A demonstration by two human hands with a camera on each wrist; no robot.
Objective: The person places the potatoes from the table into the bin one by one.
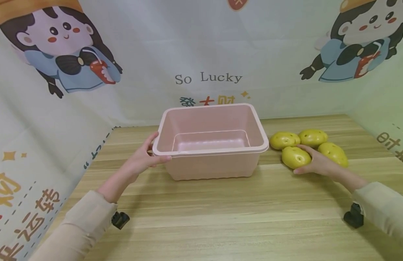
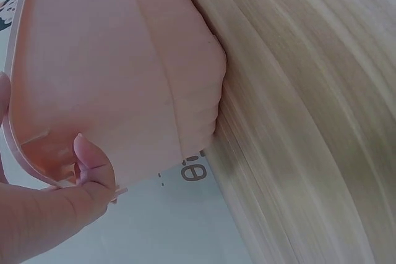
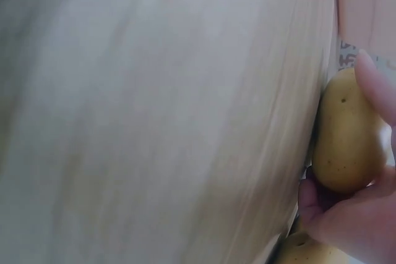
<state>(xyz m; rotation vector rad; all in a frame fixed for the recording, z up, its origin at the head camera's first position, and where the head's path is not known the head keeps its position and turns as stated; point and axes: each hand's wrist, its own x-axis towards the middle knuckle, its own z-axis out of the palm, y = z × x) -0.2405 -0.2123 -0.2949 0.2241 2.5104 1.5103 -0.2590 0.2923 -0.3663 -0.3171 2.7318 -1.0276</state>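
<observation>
The potato (image 1: 295, 157) lies on the wooden worktop (image 1: 221, 214), long axis left-to-right, enclosed by the right hand (image 1: 315, 164), whose curled fingers (image 3: 371, 81) grip it. Three more potatoes (image 1: 313, 137) lie just beyond. The left hand (image 1: 141, 159) pinches the upright pink tub (image 1: 211, 165) at its near-left rim corner. A cartoon-printed backdrop (image 1: 208, 78) encloses the worktop.

Bright even light, blurred wrist views

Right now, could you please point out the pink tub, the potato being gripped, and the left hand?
pink tub (image 1: 210, 170): head view, front wall.
gripped potato (image 1: 294, 156): head view, top surface.
left hand (image 1: 141, 159): head view, back of hand.
</observation>
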